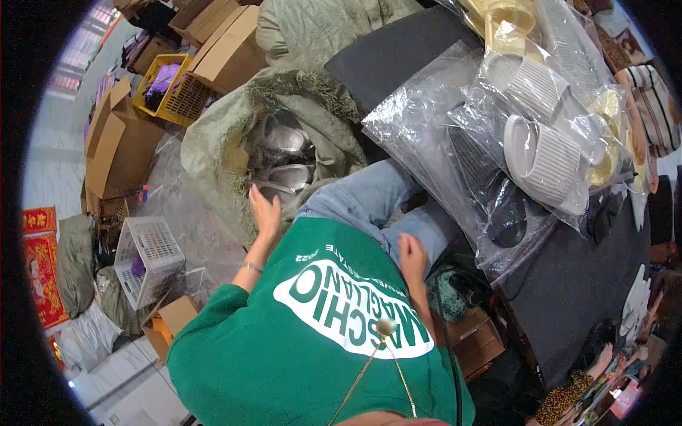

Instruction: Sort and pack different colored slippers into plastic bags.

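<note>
Green sweatshirt [284,348] fills the foreground. Left hand [266,211], fingers spread and empty, reaches toward bagged grey slippers [283,153] inside the open woven sack [213,142]; several remain there. Right hand [410,257] rests loosely curled on the knee, empty. Bagged white slippers [543,160] already lie on the table [568,284].

1. Sack [213,142]: coarse woven green cloth, frayed rim.
2. Slippers inside it [284,174]: glossy grey wrapping (clear film, apparently).
3. Bagged slippers [543,160]: ribbed matt white rubbery plastic under crinkled shiny film.
4. Worktop [575,284]: matt dark cloth.
</note>
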The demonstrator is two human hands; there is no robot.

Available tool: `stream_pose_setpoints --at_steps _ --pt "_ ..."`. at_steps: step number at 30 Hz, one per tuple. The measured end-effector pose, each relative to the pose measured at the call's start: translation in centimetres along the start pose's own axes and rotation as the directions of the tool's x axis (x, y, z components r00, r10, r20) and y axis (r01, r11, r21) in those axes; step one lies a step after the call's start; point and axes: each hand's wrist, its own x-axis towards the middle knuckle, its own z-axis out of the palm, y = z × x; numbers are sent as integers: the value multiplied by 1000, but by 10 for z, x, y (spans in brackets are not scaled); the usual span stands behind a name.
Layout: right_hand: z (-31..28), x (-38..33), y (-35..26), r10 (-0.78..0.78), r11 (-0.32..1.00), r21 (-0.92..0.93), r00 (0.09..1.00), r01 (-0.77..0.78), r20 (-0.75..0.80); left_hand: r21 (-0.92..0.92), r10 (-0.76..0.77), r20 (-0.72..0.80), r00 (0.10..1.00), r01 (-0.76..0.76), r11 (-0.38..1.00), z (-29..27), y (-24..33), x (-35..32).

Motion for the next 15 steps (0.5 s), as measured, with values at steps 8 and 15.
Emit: stream_pose_setpoints --at_steps 8,15 --pt "25 53 -40 -148 989 45 973 142 179 -5 -31 76 997 31 1000 55 -1 64" --pt "102 120 -51 -161 975 172 981 142 105 218 31 87 996 -49 975 65 -89 141"
